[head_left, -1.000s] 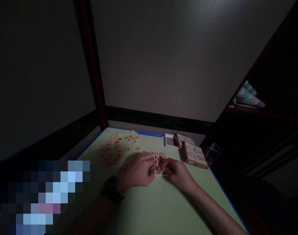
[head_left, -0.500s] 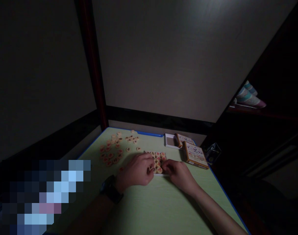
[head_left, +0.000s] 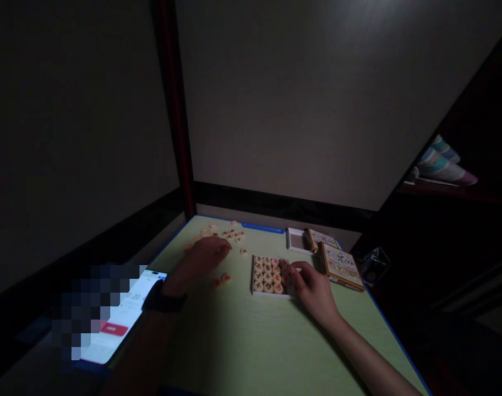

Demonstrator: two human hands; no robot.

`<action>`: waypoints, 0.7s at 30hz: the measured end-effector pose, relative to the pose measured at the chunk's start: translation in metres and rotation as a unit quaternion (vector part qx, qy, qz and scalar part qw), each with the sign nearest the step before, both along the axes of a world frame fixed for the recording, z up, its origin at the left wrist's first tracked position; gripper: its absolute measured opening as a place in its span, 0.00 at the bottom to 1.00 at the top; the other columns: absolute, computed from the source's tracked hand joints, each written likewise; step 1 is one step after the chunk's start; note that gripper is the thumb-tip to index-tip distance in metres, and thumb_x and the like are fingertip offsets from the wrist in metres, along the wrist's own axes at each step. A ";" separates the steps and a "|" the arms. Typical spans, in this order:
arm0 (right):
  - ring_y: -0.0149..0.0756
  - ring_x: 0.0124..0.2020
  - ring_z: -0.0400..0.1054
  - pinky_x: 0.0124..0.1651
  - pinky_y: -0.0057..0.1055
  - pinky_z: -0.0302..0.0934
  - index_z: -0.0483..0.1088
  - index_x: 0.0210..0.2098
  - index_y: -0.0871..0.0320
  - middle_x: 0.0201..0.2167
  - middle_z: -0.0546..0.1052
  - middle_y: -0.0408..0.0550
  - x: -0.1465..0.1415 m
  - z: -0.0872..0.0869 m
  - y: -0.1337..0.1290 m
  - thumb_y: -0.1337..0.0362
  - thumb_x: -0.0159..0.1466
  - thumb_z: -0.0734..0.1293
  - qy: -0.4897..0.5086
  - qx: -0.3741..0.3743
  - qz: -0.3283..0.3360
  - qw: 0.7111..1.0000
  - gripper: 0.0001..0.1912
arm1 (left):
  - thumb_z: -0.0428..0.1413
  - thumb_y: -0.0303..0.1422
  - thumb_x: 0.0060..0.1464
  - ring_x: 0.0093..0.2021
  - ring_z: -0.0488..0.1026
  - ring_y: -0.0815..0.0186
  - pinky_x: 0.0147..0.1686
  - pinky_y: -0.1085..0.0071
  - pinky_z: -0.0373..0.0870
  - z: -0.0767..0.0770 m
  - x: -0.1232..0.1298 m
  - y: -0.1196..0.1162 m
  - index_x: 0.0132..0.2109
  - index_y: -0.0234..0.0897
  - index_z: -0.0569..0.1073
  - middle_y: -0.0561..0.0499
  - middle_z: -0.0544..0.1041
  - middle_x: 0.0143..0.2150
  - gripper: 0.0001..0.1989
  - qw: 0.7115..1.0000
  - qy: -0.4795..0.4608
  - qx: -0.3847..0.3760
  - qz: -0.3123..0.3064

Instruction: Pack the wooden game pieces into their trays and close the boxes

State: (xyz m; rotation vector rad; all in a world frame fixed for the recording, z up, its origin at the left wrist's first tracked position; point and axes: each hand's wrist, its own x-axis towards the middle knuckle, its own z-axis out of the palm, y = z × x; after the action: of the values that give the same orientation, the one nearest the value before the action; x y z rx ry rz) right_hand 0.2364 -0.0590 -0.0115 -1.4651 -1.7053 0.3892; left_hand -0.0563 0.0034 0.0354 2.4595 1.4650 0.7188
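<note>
Upper centre: plain grey wall panel, faint glare at its top right
Upper left: darker wall panel
Between: narrow dark-red upright post
Lower centre: pale-green tabletop, blue-edged
Right: dark reddish shelf
Light: dim

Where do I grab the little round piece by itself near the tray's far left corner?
Maybe pinch the round piece by opposite sides of its rim, from above: it looks a low disc lying flat, apart from the other pieces, with room around it.
</note>
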 end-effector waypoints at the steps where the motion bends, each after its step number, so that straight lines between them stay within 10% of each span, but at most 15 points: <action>1: 0.35 0.19 0.67 0.23 0.27 0.57 0.74 0.36 0.57 0.20 0.76 0.45 0.000 0.000 0.000 0.50 0.67 0.59 0.004 0.000 0.003 1.000 0.20 | 0.52 0.32 0.57 0.35 0.76 0.64 0.38 0.70 0.70 -0.001 -0.009 -0.001 0.35 0.40 0.78 0.50 0.82 0.35 0.10 0.999 0.023 -0.028 -0.006; 6: 0.35 0.19 0.68 0.23 0.27 0.57 0.75 0.37 0.58 0.20 0.77 0.44 -0.001 -0.002 -0.002 0.50 0.67 0.59 0.001 -0.005 0.021 1.000 0.20 | 0.61 0.35 0.45 0.38 0.77 0.58 0.36 0.68 0.68 -0.023 -0.028 -0.020 0.35 0.40 0.77 0.49 0.80 0.37 0.08 0.989 0.087 -0.117 0.030; 12: 0.38 0.29 0.75 0.34 0.30 0.65 0.74 0.40 0.57 0.31 0.81 0.48 -0.018 0.003 -0.006 0.58 0.70 0.58 -0.075 0.030 0.094 0.992 0.15 | 0.53 0.31 0.53 0.41 0.74 0.59 0.41 0.65 0.68 -0.037 -0.019 -0.040 0.34 0.38 0.73 0.47 0.77 0.39 0.04 0.990 0.077 -0.108 0.037; 21: 0.41 0.47 0.72 0.50 0.32 0.64 0.75 0.45 0.60 0.43 0.78 0.55 -0.107 0.024 0.017 0.71 0.64 0.63 -0.332 0.022 0.266 0.905 0.12 | 0.47 0.31 0.59 0.38 0.71 0.62 0.42 0.65 0.68 -0.050 -0.018 -0.038 0.33 0.38 0.68 0.49 0.75 0.35 0.08 0.994 0.068 -0.086 0.028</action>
State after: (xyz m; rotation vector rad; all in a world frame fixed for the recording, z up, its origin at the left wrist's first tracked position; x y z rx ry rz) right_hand 0.1292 -0.0417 0.0124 -1.1374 -2.6593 0.1222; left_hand -0.0743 -0.0346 -0.0141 2.3851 1.5761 0.4211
